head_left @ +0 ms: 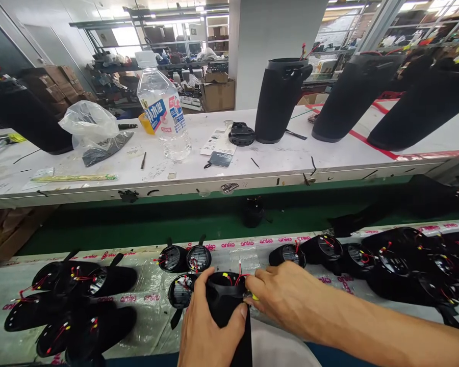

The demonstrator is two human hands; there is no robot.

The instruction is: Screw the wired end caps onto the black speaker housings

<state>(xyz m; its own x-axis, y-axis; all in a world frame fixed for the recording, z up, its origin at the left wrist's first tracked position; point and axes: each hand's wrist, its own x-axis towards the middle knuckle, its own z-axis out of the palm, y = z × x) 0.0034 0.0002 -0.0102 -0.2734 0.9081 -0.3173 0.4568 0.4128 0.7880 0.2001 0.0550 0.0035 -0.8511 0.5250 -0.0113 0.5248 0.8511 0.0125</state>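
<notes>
At the far left, a black cylinder (26,117) leaned on the white worktop (268,163), red bits showing at its top. Below it, across a green floor (199,214), a left-hand cluster (118,283) of similar cylinders lay on plastic-covered sheeting (153,331) printed with pink "anko" lettering, red wires poking from their ends. Next along the worktop came a crumpled clear bag (90,125), then a yellow tape roll (147,123) just beside an upright plastic bottle (162,112).

Nearer the person, three wired cylinders (181,290) lay on the sheeting, just left of the left hand (210,326). That hand was wrapped around the held cylinder (224,308), thumb on one side and fingers on the other, keeping it roughly upright at the near edge of the sheeting. Red wires (240,278) and a small yellow connector (225,274) showed at its open top. The right hand (275,288) was at the right side of this rim, its fingers pinched narrow on a yellow piece (255,296) mostly hidden by the fingertips.

Beyond, a flat black device (241,134) lay beside an upright cylinder (277,102) on the worktop. Farther right, a right-hand cluster (390,239) of wired cylinders crowded the sheeting, and above it two tilted cylinders (348,102) stood on the worktop near red tape lines (384,146).
</notes>
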